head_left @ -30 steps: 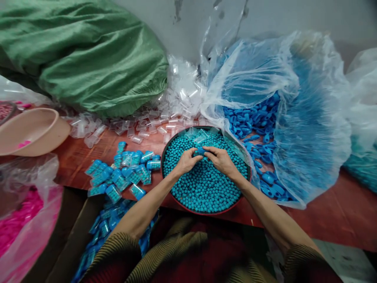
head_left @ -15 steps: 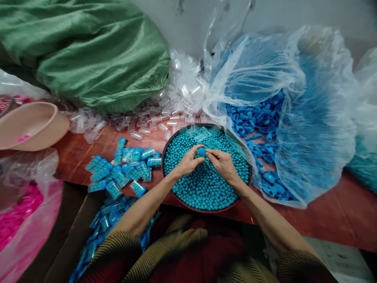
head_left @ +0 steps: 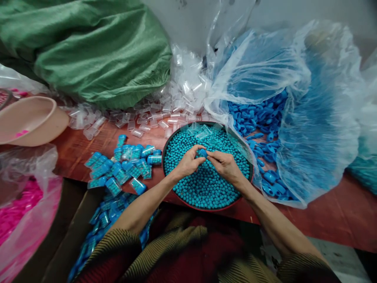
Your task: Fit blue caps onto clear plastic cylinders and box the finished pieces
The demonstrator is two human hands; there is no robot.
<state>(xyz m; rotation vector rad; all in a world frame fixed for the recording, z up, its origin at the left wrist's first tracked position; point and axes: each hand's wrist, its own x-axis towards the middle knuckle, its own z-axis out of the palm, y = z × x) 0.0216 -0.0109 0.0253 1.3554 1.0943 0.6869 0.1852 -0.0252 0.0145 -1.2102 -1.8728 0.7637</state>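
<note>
Above a round tray of turquoise beads, my left hand is closed around a small bottle with a blue cap. The fingers of my right hand are pinched together at the cap's right side. What they grip there, if anything, is hidden. Clear plastic tubes lie on the beads at the tray's far side. To the left, several filled bottles with blue caps are piled on the red table.
Blue caps spill from a translucent bag on the right. Clear tubes are heaped behind the tray beside a green sack. A beige basin stands left; more filled bottles lie below the table edge near pink pieces.
Both hands stay over the beads, holding the bottle. My right fingers have drawn closer together at the cap. The view has shifted slightly.
</note>
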